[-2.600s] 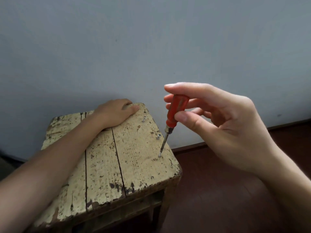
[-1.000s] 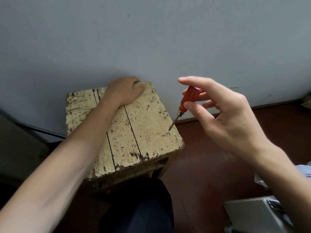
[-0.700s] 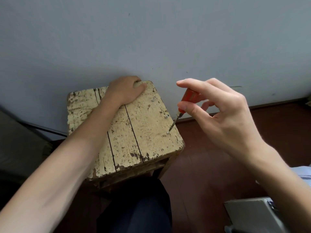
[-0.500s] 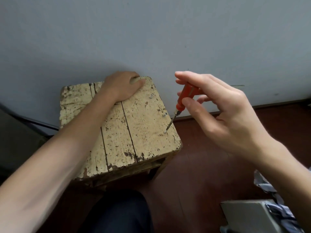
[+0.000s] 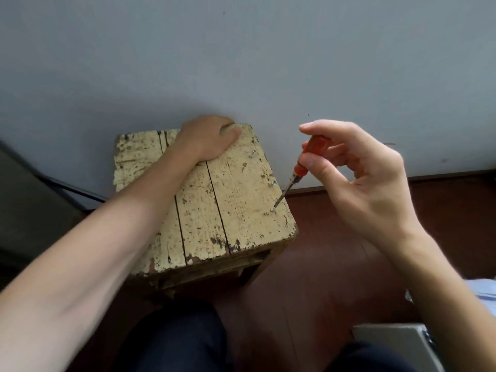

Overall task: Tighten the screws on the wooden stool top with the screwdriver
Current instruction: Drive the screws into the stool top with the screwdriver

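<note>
The wooden stool top [image 5: 236, 205] is worn, cream-painted planks against the wall. My left hand [image 5: 206, 139] grips its far edge, fingers curled over the back. My right hand [image 5: 357, 178] pinches the small screwdriver [image 5: 303, 165] by its orange handle, between thumb and fingers. The metal tip sits on a screw [image 5: 273, 210] near the right edge of the top. Two more screws stand proud along that edge, the middle screw [image 5: 272, 183] and the far screw [image 5: 252, 154].
A grey wall [image 5: 268, 63] rises right behind the stool. Dark red floor [image 5: 335, 259] lies to the right. My dark-trousered knee [image 5: 177, 336] is below the stool. A grey box [image 5: 394, 342] and pale cloth [image 5: 483, 291] sit at the lower right.
The view has shifted, with the stool a little farther from me. My right hand's fingers have shifted round the orange handle with the tip kept on the same screw. My left hand stays put.
</note>
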Demonstrator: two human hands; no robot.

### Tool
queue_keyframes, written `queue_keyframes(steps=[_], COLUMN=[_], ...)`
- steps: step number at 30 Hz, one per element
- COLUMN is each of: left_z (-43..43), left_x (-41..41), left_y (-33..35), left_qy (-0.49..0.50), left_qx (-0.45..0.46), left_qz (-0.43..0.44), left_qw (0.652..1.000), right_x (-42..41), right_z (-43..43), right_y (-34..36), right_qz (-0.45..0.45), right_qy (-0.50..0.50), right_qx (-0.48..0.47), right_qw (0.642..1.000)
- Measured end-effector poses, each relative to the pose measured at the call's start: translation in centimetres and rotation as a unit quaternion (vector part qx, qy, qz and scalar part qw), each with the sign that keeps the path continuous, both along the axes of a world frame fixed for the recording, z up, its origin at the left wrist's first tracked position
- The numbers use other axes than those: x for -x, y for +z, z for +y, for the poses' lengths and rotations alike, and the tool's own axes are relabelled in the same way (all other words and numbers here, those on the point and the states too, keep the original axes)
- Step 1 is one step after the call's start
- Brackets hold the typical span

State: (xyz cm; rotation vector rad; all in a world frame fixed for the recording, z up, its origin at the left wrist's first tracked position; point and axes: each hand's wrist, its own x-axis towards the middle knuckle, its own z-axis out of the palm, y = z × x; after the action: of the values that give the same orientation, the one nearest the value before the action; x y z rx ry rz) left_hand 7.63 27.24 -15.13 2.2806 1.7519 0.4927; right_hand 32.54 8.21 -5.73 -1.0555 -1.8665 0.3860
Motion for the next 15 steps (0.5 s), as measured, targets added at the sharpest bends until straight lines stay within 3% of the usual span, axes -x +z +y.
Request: queue_keyframes(steps=[7, 15], left_z=[-0.16, 0.42], left_x=[-0.05, 0.03], left_y=[0.22, -0.38], left_qy=[0.017, 0.022], left_qx=[0.02, 0.007], left_qz=[-0.011, -0.011], left_qw=[1.0, 1.0], right_x=[0.38, -0.01], right_z=[-0.47, 0.19], right_y=[-0.38, -0.4], right_qz=[0.004, -0.03], right_qy=[-0.038, 0.026], right_qx=[-0.005, 0.012], right_qw=[0.999, 0.999])
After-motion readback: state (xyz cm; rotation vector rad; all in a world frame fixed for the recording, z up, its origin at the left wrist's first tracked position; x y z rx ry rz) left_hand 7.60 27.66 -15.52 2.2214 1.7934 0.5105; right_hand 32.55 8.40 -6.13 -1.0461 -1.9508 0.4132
